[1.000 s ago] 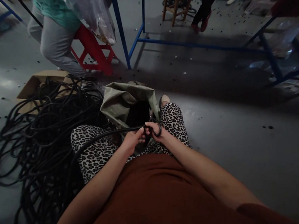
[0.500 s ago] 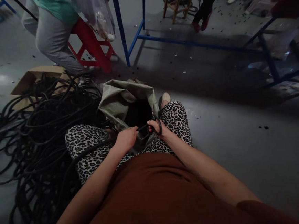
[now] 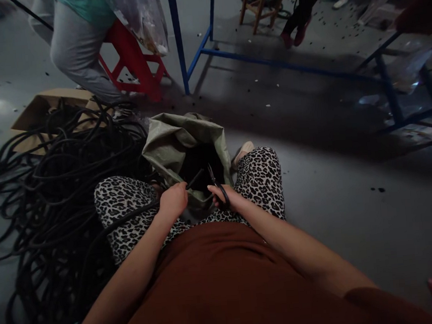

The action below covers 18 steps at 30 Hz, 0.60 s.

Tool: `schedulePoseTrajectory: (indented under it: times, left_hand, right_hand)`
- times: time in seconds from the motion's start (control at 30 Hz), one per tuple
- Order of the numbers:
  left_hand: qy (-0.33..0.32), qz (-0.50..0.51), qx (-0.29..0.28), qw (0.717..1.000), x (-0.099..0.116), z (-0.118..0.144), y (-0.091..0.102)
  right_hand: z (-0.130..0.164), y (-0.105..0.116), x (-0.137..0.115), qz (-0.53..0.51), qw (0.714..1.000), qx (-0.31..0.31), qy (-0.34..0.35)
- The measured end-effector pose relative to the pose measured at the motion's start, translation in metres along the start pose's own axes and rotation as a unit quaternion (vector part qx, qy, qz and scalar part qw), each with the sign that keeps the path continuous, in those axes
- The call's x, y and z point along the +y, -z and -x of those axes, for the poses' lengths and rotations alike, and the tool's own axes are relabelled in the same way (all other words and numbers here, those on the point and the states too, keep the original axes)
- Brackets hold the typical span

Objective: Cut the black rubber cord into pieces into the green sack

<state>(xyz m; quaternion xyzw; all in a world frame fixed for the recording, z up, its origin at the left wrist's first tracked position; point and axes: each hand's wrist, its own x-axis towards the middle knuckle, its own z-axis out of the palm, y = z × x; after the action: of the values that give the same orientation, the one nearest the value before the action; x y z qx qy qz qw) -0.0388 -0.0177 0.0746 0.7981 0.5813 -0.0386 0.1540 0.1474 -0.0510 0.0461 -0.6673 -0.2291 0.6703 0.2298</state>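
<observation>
- The black cable is running from the tangled heap on the floor at the person's left, across the left thigh, and its short free end is sticking out past the left hand over the mouth of the green sack.
- The left hand is closing in a fist around the cable just behind that free end; holding this near the end is probably keeping the stub from whipping or bending away.
- The right hand is gripping the loop handles of the scissors, fingers curled through them, while the blades are pointing up and forward over the sack's dark opening, apart from the cable tip; how far the blades are parted is too dim to tell.
- For a clean cut, the cable would likely need to sit deep between the blades and square to them, with the stub kept over the opening so that the piece drops in.
- The sack is standing between the leopard-print knees, its rim folded back.
- Another person is sitting on a red stool beyond the heap, beside a blue frame.
</observation>
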Motion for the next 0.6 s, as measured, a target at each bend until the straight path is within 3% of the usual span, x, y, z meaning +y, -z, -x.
schedulePoseTrajectory:
  times: [0.17, 0.33, 0.6]
  left_hand:
    - [0.006, 0.006, 0.029, 1.0, 0.001, 0.003, 0.007]
    - [0.003, -0.033, -0.001, 0.999, -0.002, 0.006, 0.012]
    - [-0.029, -0.056, 0.009, 0.998, -0.001, 0.009, 0.01]
  right_hand:
    - [-0.002, 0.001, 0.004, 0.164, 0.986, -0.025, 0.023]
    - [0.008, 0.002, -0.002, 0.342, 0.936, -0.012, 0.085]
    - [0.005, 0.001, -0.002, 0.415, 0.905, 0.003, 0.094]
